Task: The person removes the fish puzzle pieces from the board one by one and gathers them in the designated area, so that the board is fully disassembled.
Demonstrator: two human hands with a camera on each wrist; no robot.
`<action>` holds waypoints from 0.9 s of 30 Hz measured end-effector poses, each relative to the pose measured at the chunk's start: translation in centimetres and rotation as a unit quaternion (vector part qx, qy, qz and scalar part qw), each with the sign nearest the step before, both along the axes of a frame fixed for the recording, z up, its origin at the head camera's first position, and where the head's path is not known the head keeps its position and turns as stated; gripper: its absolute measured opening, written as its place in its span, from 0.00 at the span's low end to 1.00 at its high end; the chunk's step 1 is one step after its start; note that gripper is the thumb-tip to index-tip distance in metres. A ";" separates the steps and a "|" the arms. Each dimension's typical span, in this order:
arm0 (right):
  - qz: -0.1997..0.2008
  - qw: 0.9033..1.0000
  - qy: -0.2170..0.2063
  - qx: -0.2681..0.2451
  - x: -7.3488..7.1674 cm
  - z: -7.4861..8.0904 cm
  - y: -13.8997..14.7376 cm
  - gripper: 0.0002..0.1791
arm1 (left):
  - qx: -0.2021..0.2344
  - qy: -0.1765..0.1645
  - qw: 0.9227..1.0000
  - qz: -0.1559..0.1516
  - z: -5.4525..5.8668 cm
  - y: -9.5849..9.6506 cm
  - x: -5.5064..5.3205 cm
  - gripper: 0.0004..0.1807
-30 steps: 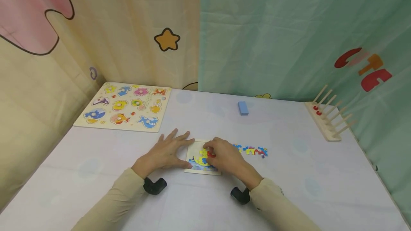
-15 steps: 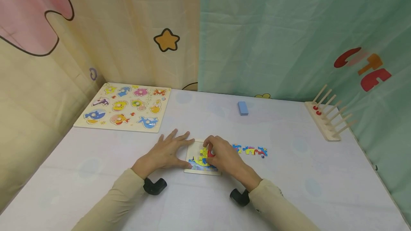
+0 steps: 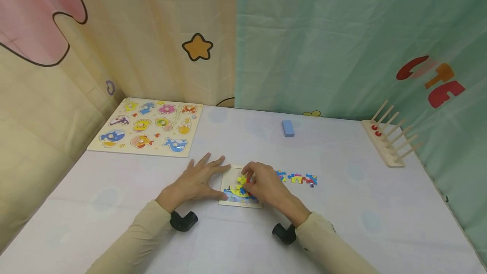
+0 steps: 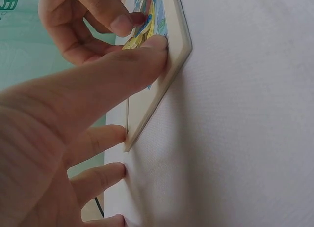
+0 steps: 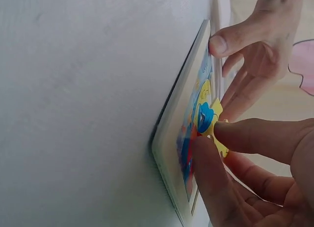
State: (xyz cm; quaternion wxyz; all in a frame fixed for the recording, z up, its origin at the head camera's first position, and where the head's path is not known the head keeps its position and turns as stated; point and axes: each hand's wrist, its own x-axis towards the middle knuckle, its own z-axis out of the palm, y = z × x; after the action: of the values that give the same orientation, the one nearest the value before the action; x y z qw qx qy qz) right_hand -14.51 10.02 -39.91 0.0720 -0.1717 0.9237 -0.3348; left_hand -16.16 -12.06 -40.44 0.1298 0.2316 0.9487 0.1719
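We find the left hand spread wide, thumb resting on the puzzle board, flat upon the white table; the right hand pinches a yellow piece over it.

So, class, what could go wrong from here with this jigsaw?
The right hand seems to pinch a yellow piece, which could slip or dislodge the assembled pieces.
That hand might brush the loose pieces beside the board.
The left hand rests its thumb on the board; without it, the board might slide.
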 end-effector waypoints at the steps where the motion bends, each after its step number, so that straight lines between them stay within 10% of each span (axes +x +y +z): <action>1: 0.000 1.000 0.000 -0.002 0.0 0.0 0.0 0.14 | 0.000 0.000 1.000 0.000 0.0 0.0 0.0 0.47; 27: -0.060 0.992 -0.043 -0.105 0.5 0.2 2.0 0.10 | 0.002 -0.010 1.000 0.001 0.2 0.0 0.1 0.46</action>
State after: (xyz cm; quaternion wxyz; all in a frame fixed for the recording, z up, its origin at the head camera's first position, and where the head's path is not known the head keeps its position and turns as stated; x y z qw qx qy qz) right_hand -14.06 11.97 -39.75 0.0731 -0.1080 0.8883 -0.4403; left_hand -16.08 -12.05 -40.24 0.1389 0.2290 0.9471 0.1766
